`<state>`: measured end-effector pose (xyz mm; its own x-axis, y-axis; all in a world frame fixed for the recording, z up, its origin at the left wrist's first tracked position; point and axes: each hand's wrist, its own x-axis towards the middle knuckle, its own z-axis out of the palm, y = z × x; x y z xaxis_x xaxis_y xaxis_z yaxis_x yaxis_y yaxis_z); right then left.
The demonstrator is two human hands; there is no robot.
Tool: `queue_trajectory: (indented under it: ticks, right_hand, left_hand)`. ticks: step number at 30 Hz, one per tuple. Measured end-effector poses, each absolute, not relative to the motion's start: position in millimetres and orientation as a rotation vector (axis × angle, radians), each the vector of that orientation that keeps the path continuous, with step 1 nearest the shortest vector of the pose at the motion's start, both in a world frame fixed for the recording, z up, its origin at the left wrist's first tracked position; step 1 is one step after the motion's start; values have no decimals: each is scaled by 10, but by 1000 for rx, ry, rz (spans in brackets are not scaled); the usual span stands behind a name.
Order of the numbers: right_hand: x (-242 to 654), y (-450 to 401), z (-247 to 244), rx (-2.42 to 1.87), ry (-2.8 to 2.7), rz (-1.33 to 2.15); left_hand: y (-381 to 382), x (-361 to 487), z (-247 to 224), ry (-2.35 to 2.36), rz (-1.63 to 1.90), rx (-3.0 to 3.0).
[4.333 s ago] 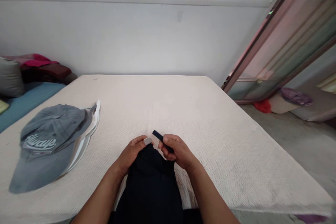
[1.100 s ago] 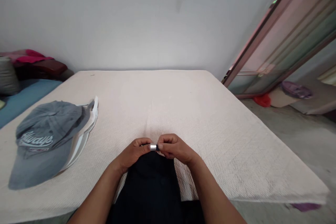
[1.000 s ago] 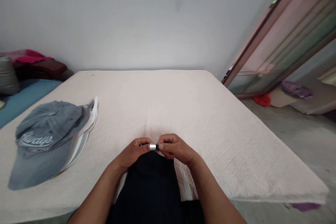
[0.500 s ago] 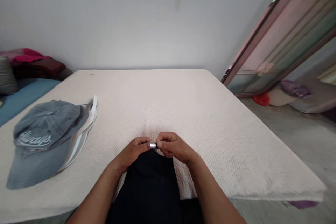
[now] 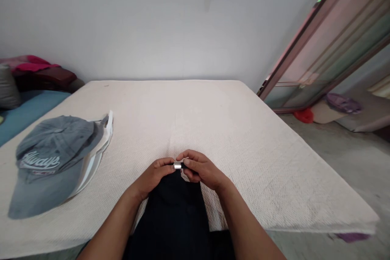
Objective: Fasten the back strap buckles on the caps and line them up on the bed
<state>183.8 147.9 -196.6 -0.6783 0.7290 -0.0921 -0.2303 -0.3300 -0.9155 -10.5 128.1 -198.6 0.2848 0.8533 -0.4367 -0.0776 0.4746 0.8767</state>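
A small silver metal piece (image 5: 177, 165) is between my hands, at the top end of a dark navy cloth (image 5: 178, 211) that lies toward me over the front of the bed. My left hand (image 5: 156, 174) pinches the metal piece from the left with thumb and forefinger. On the right, my right hand (image 5: 199, 167) pinches a short black strip that joins the metal piece. Its forefinger reaches over the top of the metal. What the lower fingers touch is partly hidden.
The pale textured bed cover (image 5: 243, 142) spreads around my hands. Stacked caps, a grey one (image 5: 55, 150) uppermost, lie at the left. Behind is a white wall (image 5: 152, 32); a sliding door (image 5: 304, 44) stands at the right. A grey cushion (image 5: 7, 87) sits far left.
My right forefinger has lifted and stretched left over the metal piece, and more black strip shows beside it. The metal piece has tilted and risen slightly. My left hand has barely moved.
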Motion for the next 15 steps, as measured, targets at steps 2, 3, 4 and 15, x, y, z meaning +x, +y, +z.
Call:
queue_trajectory:
  ticks: [2,3,4,15]
  right_hand:
    - [1831,1475,-1950,-674,-1311,2038]
    - [1827,1474,-1944,-673,-1328,2032]
    - [1823,1474,-1939,-675,-1346,2021]
    - [1832,1499,-1965,-831,-1409,1967]
  left_hand:
    - [1280,-92,-1964,1049,748,899]
    - [1279,-83,-1952,1021,749,908]
    - [1277,-74,-1943,1000,747,914]
    - [1246,25,-1942,1069,985,1006]
